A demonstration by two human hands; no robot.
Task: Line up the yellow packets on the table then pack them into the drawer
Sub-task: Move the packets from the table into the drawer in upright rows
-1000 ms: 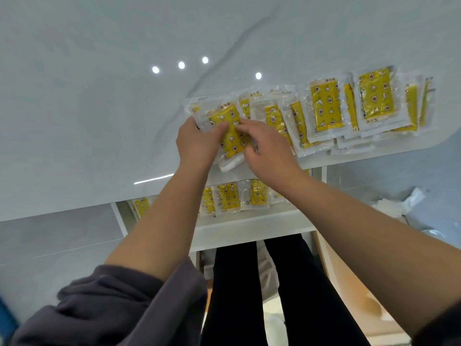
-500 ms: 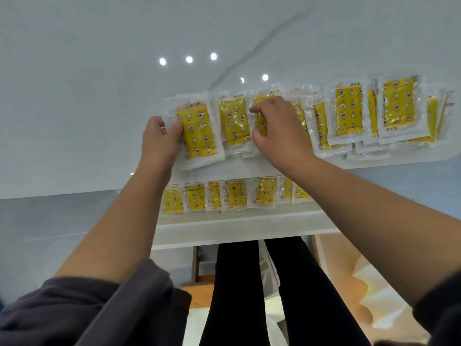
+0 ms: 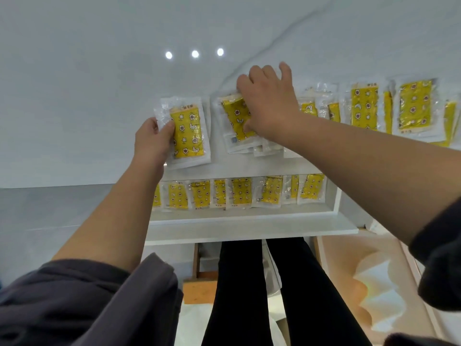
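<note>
A row of yellow packets in clear wrappers lies along the near edge of the white table (image 3: pixel 74 108). My left hand (image 3: pixel 152 141) pinches the left edge of the leftmost packet (image 3: pixel 187 132), which lies flat and apart from the others. My right hand (image 3: pixel 269 103) lies over a small stack of packets (image 3: pixel 237 121), thumb at its lower edge and fingers curled at its top. More packets (image 3: pixel 364 106) stretch to the right. Below the table edge the open white drawer (image 3: pixel 249 231) holds a row of several packets (image 3: pixel 239 193).
The table's near edge runs just below the packets. My legs in black trousers (image 3: pixel 262 295) stand below the drawer front. Bright spots of ceiling lights (image 3: pixel 194 54) reflect on the tabletop. A pale floor with white paper (image 3: pixel 374 283) is at the lower right.
My left hand has drawn the leftmost packet further left, opening a gap. My right hand has shifted up and right over the adjacent stack, its fingers spreading more.
</note>
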